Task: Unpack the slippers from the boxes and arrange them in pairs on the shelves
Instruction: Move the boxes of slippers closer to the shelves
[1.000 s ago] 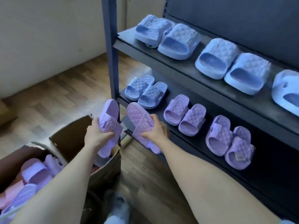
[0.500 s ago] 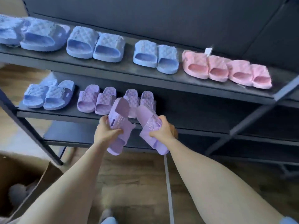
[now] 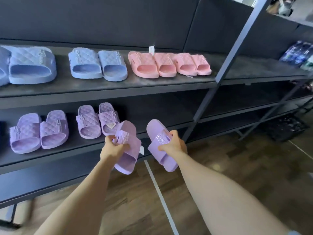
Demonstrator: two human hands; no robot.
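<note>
My left hand grips one purple slipper by its strap. My right hand grips a second purple slipper the same way. Both slippers hang tilted in front of the lower shelf, just right of two purple pairs that stand on it. On the upper shelf stand blue pairs and two pink pairs.
A slanted dark metal post divides this rack from the adjoining one at the right, where wrapped blue goods lie. A black crate sits on the wooden floor under it. A white line crosses the floor.
The view has swung right along the rack, away from the cardboard box. Both hands carried the purple slippers rightward, past the purple pairs on the lower shelf.
</note>
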